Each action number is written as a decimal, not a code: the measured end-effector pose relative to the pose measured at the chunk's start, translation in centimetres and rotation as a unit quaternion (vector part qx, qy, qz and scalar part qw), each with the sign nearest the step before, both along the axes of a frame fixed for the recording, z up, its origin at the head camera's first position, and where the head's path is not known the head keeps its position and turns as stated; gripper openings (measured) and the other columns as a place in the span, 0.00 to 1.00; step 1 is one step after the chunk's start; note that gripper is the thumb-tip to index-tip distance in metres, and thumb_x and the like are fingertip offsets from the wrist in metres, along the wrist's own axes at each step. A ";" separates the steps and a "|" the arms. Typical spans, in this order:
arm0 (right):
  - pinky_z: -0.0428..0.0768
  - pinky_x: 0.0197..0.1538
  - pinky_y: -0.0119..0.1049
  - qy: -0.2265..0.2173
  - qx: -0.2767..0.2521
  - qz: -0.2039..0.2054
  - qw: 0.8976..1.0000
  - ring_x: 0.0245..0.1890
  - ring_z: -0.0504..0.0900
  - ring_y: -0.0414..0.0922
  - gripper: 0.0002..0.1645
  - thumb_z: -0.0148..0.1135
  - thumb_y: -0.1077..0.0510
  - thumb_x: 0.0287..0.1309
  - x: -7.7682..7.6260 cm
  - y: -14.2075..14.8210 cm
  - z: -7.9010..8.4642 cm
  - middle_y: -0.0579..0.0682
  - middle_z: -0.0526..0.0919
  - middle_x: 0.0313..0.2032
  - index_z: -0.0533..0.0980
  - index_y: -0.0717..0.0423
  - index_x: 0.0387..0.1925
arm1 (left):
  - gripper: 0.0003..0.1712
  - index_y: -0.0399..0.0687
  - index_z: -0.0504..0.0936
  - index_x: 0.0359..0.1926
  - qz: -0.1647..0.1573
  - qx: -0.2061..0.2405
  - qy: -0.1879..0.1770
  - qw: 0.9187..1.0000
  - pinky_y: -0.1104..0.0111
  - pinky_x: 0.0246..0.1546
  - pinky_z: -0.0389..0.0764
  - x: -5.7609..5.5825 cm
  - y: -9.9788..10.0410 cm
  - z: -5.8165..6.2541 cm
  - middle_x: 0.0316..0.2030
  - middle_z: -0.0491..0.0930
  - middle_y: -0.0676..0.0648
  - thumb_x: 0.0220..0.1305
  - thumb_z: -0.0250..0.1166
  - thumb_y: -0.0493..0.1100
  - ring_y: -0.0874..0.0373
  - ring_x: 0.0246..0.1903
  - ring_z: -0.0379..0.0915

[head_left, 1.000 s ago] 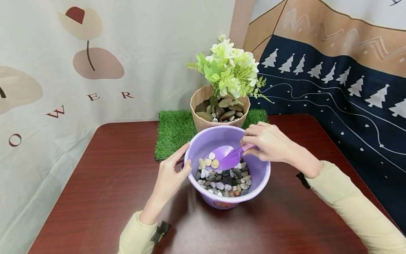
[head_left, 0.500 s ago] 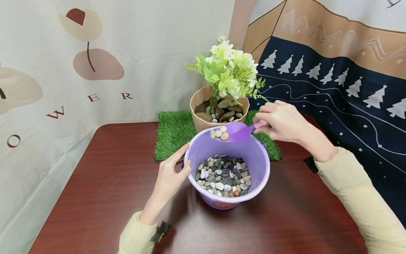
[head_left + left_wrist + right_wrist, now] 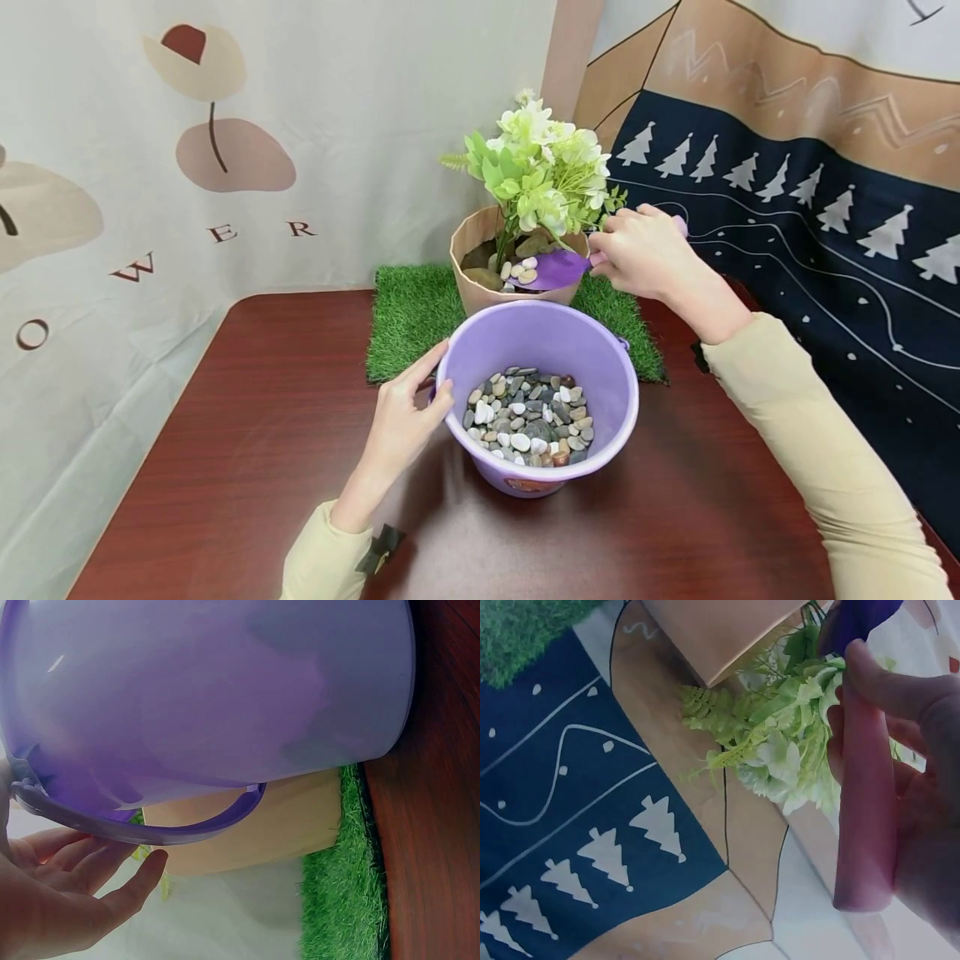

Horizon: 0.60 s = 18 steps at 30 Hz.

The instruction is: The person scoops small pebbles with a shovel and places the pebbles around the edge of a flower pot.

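Observation:
My right hand (image 3: 637, 250) grips the pink handle (image 3: 866, 802) of a purple scoop (image 3: 558, 270). Several pale pebbles (image 3: 521, 272) sit on the front of its blade, which is inside the beige flowerpot (image 3: 487, 296) beside the plant's stems. White-flowered greenery (image 3: 543, 162) rises from dark and tan stones in that pot. In front stands a purple bucket (image 3: 618, 400) with mixed pebbles (image 3: 528, 417) across its bottom. My left hand (image 3: 401, 417) rests at the bucket's left rim, thumb on the edge, fingers extended outside, close to the hanging bucket handle (image 3: 180, 832).
The flowerpot stands on a green turf mat (image 3: 408, 325) at the back of the dark red wooden table (image 3: 300, 400). A pale printed cloth (image 3: 337, 125) hangs behind, and a navy tree-patterned cloth (image 3: 810, 250) hangs at the right.
My right hand has carried the scoop and its pale pebbles up out of the bucket and away from me, over into the flowerpot. My left hand has stayed at the bucket rim.

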State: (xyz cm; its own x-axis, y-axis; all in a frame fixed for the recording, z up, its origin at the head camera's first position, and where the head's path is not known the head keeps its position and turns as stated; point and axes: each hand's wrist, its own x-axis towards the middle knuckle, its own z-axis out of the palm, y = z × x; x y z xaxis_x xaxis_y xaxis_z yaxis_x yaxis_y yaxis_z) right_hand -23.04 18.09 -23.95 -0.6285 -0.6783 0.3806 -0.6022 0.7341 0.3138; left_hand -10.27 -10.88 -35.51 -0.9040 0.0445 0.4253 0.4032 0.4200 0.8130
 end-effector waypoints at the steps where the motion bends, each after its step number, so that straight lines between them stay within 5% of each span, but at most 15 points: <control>1: 0.69 0.31 0.43 0.008 0.010 -0.007 1.000 0.30 0.76 0.52 0.08 0.67 0.57 0.42 -0.1 -0.3 0.0 0.54 0.80 0.25 0.77 0.56 0.25 | 0.29 0.41 0.72 0.59 -0.001 0.000 0.000 1.000 0.70 0.41 0.83 0.0 0.0 0.0 0.57 0.73 0.40 0.53 0.61 0.31 0.46 0.47 0.78; 11: 0.69 0.32 0.44 0.163 0.044 0.009 0.986 0.30 0.73 0.55 0.04 0.60 0.67 0.43 -0.3 -2.4 -1.3 0.57 0.76 0.23 0.74 0.60 0.19 | 0.29 0.42 0.72 0.59 -0.002 0.003 -0.001 1.000 0.70 0.42 0.83 -0.1 0.1 -0.2 0.58 0.73 0.40 0.53 0.62 0.32 0.47 0.46 0.78; 18: 0.69 0.33 0.43 0.234 0.003 0.010 0.972 0.30 0.72 0.55 0.07 0.53 0.68 0.52 0.7 -2.1 -1.6 0.58 0.76 0.25 0.74 0.62 0.21 | 0.29 0.42 0.72 0.59 0.002 -0.001 0.003 1.000 0.70 0.42 0.83 -0.1 0.0 -0.3 0.57 0.73 0.40 0.53 0.62 0.32 0.47 0.46 0.79</control>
State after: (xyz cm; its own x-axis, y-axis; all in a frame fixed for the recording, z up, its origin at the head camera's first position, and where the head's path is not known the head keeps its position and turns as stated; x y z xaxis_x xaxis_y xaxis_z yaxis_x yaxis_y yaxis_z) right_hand -22.35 15.95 -25.55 -0.3739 -0.6911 0.6185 -0.4061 0.7216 0.5607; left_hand -10.39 -10.84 -35.76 -0.9013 0.0423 0.4312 0.4073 0.4223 0.8098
